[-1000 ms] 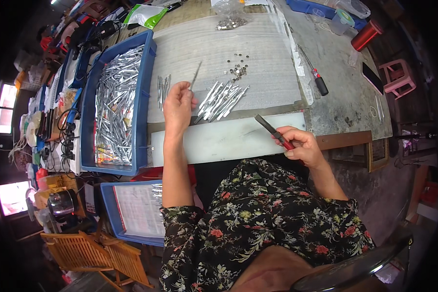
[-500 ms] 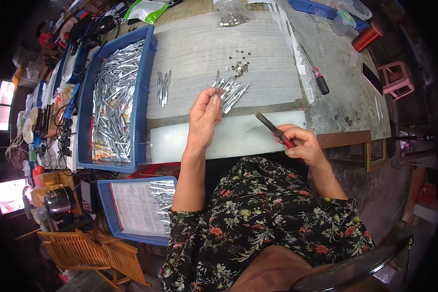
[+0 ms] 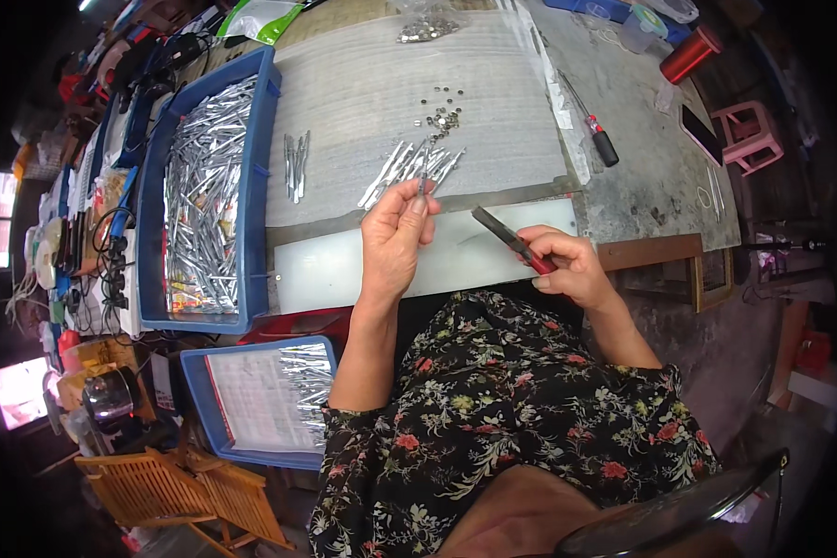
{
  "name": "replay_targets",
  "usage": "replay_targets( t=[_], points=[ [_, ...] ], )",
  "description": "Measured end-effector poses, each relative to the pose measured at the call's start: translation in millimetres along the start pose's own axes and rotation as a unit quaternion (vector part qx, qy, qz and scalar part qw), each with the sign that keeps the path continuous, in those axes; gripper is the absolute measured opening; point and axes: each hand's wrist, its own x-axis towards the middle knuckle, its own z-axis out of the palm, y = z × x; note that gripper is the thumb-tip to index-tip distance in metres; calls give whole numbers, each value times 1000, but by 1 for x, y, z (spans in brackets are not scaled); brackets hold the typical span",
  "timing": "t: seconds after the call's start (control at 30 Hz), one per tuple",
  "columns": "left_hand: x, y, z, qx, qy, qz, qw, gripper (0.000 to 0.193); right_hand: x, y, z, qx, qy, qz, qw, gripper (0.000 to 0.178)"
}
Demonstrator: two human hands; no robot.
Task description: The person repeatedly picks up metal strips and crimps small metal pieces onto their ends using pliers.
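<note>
My left hand [image 3: 391, 244] is closed, with a slim silvery metal strip [image 3: 423, 179] pinched upright between thumb and fingertips. In my right hand [image 3: 572, 270] is a red-handled tool [image 3: 500, 231] with a long dark head, pointing up and left; its exact kind is hard to make out. The tool and the strip are apart. Just beyond my left hand lies a loose bunch of metal strips [image 3: 395, 169] on the pale foam sheet [image 3: 353, 93]. Small round metal pieces [image 3: 445, 121] are scattered past the bunch.
A blue bin [image 3: 268, 121] full of metal strips stands on the left; a lower blue tray [image 3: 251, 395] holds more. A smaller group of strips [image 3: 297, 167] lies beside the bin. Toward the right are a screwdriver [image 3: 600, 139], a phone [image 3: 700, 135] and a red cylinder [image 3: 690, 56].
My left hand has drawn back slightly from the bunch with the strip, uncovering more of it. My right hand keeps its hold on the tool. The whole view has shifted a little.
</note>
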Motion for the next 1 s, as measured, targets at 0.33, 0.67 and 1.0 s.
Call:
replay_targets(
  t=[0.33,0.67,1.0],
  points=[
    [-11,-5,10,-62,20,-33,997,18,6,-10,7,-137,-6,-101,985,24],
    [-22,-8,21,-30,8,6,999,21,6,-11,11,-157,4,-115,981,22],
    [-26,-6,20,-13,0,-7,1000,20,4,-12,11,-176,3,-112,978,23]
  ],
)
